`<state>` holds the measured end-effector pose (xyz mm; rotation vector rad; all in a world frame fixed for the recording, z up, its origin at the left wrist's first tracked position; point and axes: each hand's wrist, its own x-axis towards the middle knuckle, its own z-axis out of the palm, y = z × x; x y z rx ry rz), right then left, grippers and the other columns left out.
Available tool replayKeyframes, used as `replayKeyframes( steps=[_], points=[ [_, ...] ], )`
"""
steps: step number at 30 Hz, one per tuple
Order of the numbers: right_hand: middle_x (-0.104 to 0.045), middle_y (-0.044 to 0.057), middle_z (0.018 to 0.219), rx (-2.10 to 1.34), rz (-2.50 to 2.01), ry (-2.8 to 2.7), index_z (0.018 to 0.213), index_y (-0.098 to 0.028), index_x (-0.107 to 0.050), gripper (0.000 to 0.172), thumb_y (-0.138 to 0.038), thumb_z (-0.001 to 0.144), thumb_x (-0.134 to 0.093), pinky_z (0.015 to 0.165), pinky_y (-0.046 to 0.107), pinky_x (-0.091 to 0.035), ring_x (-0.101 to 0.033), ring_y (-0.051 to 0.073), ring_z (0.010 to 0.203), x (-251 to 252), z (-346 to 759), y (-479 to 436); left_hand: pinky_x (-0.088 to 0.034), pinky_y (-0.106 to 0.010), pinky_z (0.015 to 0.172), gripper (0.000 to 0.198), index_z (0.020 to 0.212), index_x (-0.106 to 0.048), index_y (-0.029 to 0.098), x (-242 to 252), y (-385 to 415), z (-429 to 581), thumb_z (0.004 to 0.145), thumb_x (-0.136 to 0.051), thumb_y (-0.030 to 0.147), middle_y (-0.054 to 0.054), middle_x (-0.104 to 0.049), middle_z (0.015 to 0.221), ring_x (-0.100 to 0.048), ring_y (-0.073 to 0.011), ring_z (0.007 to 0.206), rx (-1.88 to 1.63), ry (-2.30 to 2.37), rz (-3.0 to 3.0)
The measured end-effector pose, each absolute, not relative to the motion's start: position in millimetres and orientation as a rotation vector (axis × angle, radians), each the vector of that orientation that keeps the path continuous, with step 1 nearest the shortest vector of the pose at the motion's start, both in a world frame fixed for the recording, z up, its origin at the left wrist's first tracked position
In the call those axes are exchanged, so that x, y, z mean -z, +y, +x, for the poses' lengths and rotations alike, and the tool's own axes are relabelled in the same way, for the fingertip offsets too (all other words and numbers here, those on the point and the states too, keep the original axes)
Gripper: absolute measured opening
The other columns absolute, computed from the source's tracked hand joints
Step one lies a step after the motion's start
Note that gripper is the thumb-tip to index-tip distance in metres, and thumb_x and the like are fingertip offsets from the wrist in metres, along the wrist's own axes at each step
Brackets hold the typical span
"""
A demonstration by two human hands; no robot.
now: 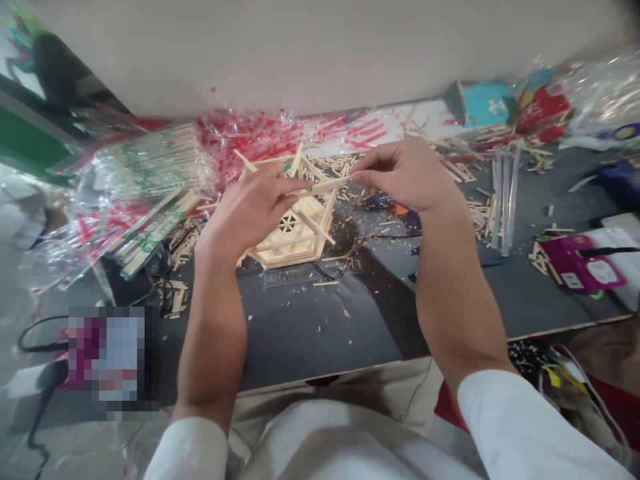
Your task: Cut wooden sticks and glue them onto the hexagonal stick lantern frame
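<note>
Between my two hands a flat wooden stick [330, 185] is held level above the table. My left hand [255, 207] pinches its left end between thumb and fingers. The right end sits in the pinch of my right hand [400, 172]. Just below and behind my left hand stands a hexagonal wooden stick frame [295, 257], built of stacked sticks with a spoked pattern inside. Some sticks cross its top at angles. My left hand hides part of the frame's left side.
Bundled sticks in plastic [150, 160] lie at back left, near red-striped wrappers [255, 143]. Stick offcuts [480, 217] are scattered about. Clear glue sticks [504, 200] and a purple box [583, 263] lie right. A clear ruler [285, 277] rests before the frame. The table edge [350, 370] is near my body.
</note>
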<state>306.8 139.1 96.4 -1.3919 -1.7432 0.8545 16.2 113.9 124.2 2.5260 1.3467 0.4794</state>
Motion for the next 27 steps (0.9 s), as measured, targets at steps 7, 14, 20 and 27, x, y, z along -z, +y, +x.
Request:
replayKeyframes(
  steps=[7,14,20,27],
  points=[
    [-0.077,0.004,0.075,-0.871,-1.439,-1.753,0.083,-0.022,-0.086,0.008,-0.026,0.083,-0.092,0.071,0.041,-0.053,-0.065,0.02,0.071,-99.8,306.2,138.5,-0.056,-0.043,0.095,0.038,0.143,-0.081,0.033,-123.1,114.5,15.0,0.111,-0.06,0.03,-0.009,-0.069,0.103,-0.067,-0.026,0.095,-0.473,1.35,2.553],
    [-0.076,0.003,0.072,-0.857,-1.41,-1.773,0.083,-0.023,-0.086,0.008,-0.029,0.082,-0.09,0.065,0.04,-0.049,-0.062,0.019,0.067,-99.5,305.3,138.5,-0.057,-0.043,0.093,0.037,0.141,-0.082,0.035,-123.1,115.0,14.9,0.11,-0.062,0.032,-0.009,-0.07,0.103,-0.068,-0.027,0.094,-0.455,1.345,2.55],
    [-0.077,0.004,0.074,-0.829,-1.41,-1.827,0.087,-0.022,-0.086,0.01,-0.032,0.085,-0.086,0.071,0.041,-0.053,-0.065,0.021,0.069,-99.4,305.6,139.2,-0.057,-0.041,0.088,0.038,0.142,-0.081,0.034,-121.4,116.3,13.9,0.11,-0.061,0.034,-0.008,-0.072,0.099,-0.068,-0.0255,0.09,-0.465,1.321,2.568],
    [-0.08,0.005,0.078,-0.826,-1.401,-1.854,0.087,-0.022,-0.087,0.005,-0.026,0.086,-0.084,0.072,0.04,-0.052,-0.067,0.021,0.074,-102.5,304.3,137.2,-0.053,-0.037,0.081,0.04,0.141,-0.083,0.028,-121.8,116.2,15.8,0.111,-0.056,0.031,-0.007,-0.07,0.092,-0.062,-0.0228,0.082,-0.453,1.31,2.566]
  ],
)
